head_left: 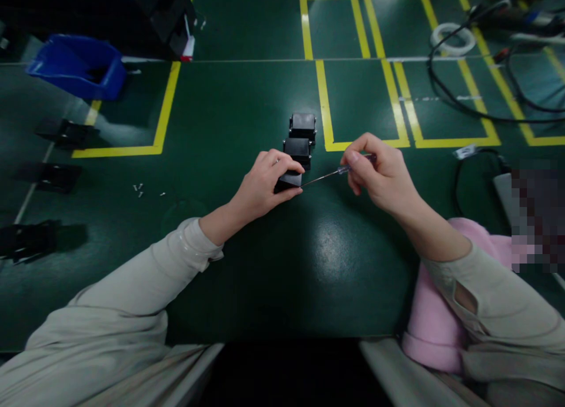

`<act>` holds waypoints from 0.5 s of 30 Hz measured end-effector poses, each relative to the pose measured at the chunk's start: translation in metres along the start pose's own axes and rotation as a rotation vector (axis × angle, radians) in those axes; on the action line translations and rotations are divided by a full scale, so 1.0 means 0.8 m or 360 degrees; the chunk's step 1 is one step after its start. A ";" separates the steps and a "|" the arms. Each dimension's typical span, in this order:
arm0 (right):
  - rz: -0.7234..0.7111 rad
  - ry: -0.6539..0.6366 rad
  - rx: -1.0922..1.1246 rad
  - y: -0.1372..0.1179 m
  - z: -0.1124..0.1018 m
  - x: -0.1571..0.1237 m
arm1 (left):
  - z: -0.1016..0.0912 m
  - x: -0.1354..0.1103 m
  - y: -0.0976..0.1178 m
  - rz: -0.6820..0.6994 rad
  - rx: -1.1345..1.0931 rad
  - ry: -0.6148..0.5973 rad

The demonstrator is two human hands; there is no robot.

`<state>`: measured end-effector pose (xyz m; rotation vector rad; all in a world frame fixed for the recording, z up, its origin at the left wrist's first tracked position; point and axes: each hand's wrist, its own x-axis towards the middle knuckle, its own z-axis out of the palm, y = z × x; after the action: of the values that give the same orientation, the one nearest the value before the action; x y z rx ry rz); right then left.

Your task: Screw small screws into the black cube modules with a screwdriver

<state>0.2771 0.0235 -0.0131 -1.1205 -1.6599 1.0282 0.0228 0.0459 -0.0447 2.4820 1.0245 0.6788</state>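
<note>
My left hand (265, 183) is closed around a small black box-shaped part (288, 181) on the dark green table (247, 101). My right hand (379, 172) pinches a thin screwdriver (335, 173) with a clear bluish handle. Its metal tip touches the right side of the held part. Two more black parts (298, 150) (302, 126) stand in a row just behind the held one.
A blue bin (77, 66) sits at the far left, with black parts (66, 132) along the left edge. A few small screws (139, 189) lie left of my hand. Yellow tape boxes (335, 24), black cables (454, 101) and a white tape roll (452, 39) lie at the back right. A pink cloth (436, 319) is under my right forearm.
</note>
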 end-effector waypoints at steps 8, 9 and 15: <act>0.0013 -0.0023 -0.0017 -0.003 0.000 0.000 | 0.000 0.001 -0.001 0.0003 -0.0008 -0.0010; 0.0014 -0.0019 -0.0037 -0.003 0.000 0.000 | 0.000 0.001 -0.001 0.0002 -0.0011 -0.0009; -0.0009 -0.0022 0.0046 -0.004 0.000 0.000 | 0.000 0.000 -0.001 0.0015 0.0012 -0.0003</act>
<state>0.2761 0.0228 -0.0106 -1.0915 -1.6532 1.0551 0.0223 0.0467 -0.0448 2.4952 1.0171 0.6767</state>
